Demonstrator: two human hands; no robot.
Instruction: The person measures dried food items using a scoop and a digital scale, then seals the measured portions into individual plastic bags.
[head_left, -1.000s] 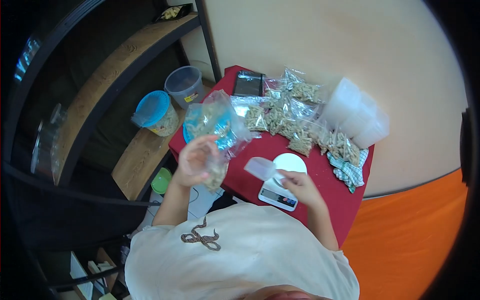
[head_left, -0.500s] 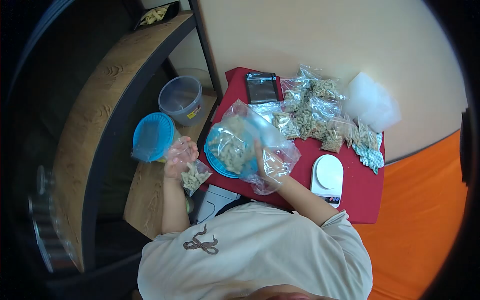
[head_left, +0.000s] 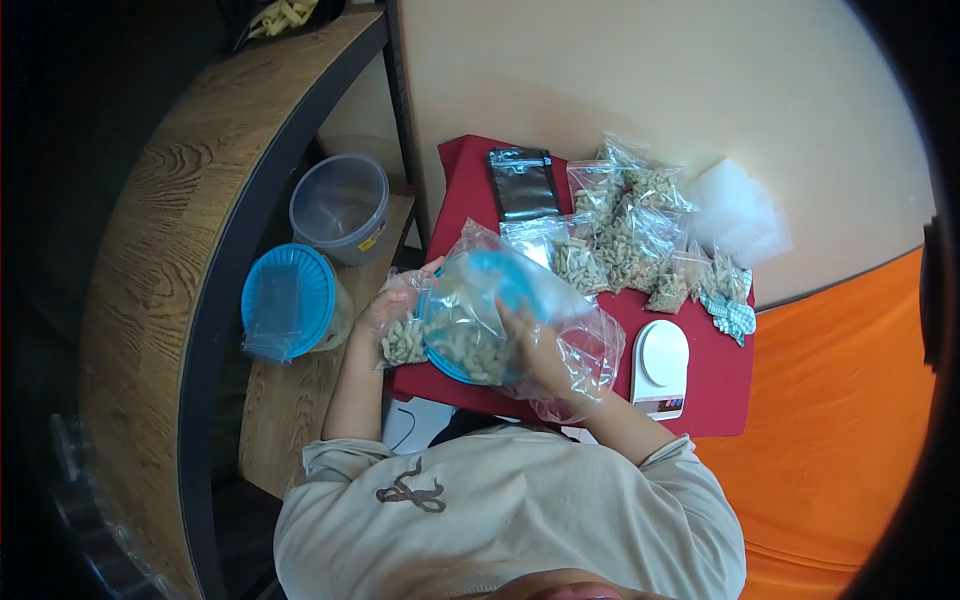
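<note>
A small clear bag with pale greenish-grey snack pieces in its bottom is in my left hand. My fingers are closed round its upper part, beside the big bag. A large clear plastic bag of similar pieces lies over a round blue tray, whose rim shows at the lower left. My right hand is inside the large bag, its loose mouth bunched round the wrist. The fingers that show through the plastic are stretched towards the pieces; the others are hidden.
Filled clear bags crowd the back of the red-covered table. Nearby are a black pouch, a white scale, white plastic sheets and a checked cloth. Left, a clear tub and blue-lidded container stand on a shelf.
My left hand has moved right with the small bag, up against the large bag. My right hand has shifted slightly right and down inside the large bag. The view has shifted a little.
</note>
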